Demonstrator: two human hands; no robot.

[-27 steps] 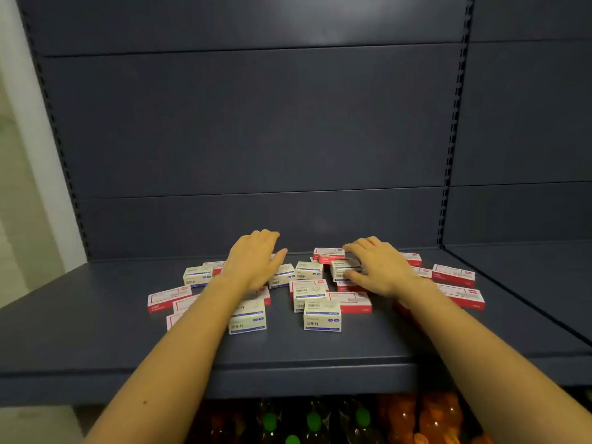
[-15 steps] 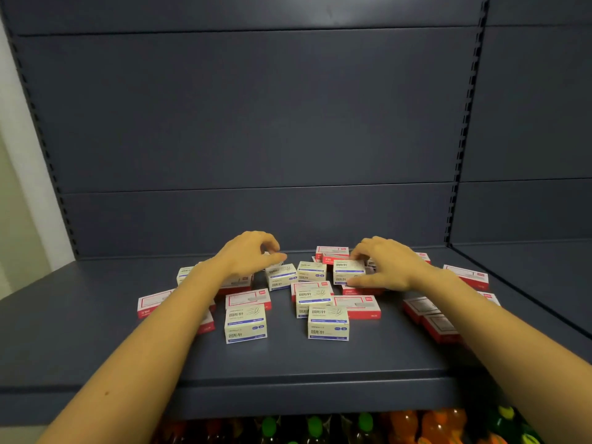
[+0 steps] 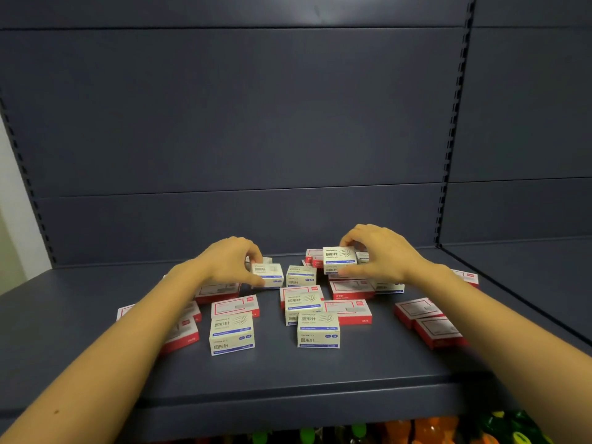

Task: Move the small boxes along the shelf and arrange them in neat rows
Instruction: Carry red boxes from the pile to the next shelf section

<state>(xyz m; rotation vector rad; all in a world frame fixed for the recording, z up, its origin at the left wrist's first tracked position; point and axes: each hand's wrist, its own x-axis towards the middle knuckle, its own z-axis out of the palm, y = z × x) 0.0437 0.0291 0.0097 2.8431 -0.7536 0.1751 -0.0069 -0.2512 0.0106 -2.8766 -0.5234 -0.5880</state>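
Note:
Several small boxes, cream with blue stripes or red and white, lie scattered on the dark blue shelf (image 3: 320, 376). My left hand (image 3: 229, 262) pinches a cream box (image 3: 268, 275) between thumb and fingers, low over the shelf. My right hand (image 3: 381, 256) grips another cream box (image 3: 339, 259), lifted above the red boxes beneath it. Two cream boxes (image 3: 232, 333) (image 3: 318, 330) stand nearest the front. Red boxes (image 3: 429, 320) lie at the right, partly under my right forearm.
The shelf's back panel (image 3: 240, 123) rises close behind the boxes. A slotted upright (image 3: 455, 123) divides it from the neighbouring bay on the right. Bottles with green caps (image 3: 307, 437) and orange packs (image 3: 429, 427) show below the front edge. A pale wall (image 3: 12, 219) is at left.
Both hands have closed on cream boxes. The right hand has lifted its box off the pile; the left hand has curled around its box. The view has shifted slightly closer.

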